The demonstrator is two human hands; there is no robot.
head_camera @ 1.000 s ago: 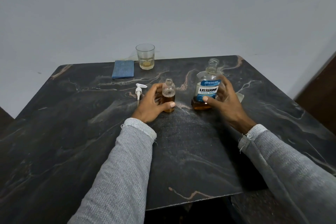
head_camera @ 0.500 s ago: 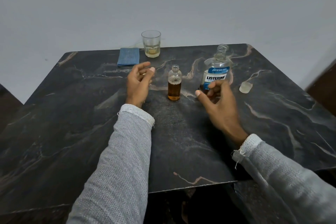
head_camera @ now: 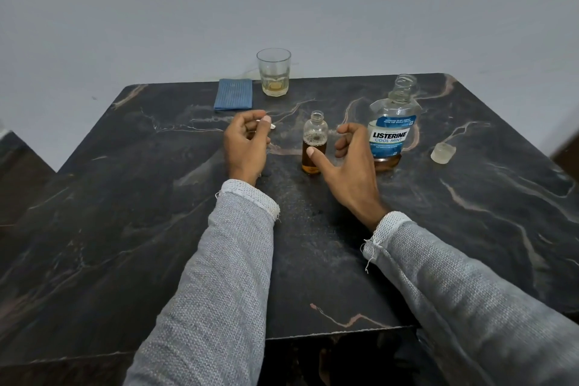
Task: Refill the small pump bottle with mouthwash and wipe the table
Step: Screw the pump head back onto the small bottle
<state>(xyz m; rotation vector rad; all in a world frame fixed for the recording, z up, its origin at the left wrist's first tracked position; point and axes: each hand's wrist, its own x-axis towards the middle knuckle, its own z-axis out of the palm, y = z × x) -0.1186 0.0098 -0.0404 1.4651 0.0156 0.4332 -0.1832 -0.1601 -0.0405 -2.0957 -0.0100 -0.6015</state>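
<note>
The small clear bottle (head_camera: 314, 142) stands uncapped mid-table, about two-thirds full of amber liquid. My right hand (head_camera: 347, 163) is spread open just right of it, thumb tip against its front, fingers curled beside it without closing. My left hand (head_camera: 246, 147) is left of the bottle, fingers closed on the white pump head (head_camera: 272, 126), of which only a white tip shows. The large Listerine bottle (head_camera: 393, 131) stands open to the right, with a little amber liquid at its bottom. Its clear cap (head_camera: 442, 152) lies further right. A folded blue cloth (head_camera: 233, 94) lies at the far edge.
A drinking glass (head_camera: 274, 72) with a little yellowish liquid stands beside the cloth at the back. The dark marble table (head_camera: 125, 229) ends close to a grey wall behind and has a cut corner at the left.
My right hand left the Listerine bottle and moved left to the small bottle. My left hand let go of the small bottle, moved left and closed on the pump head.
</note>
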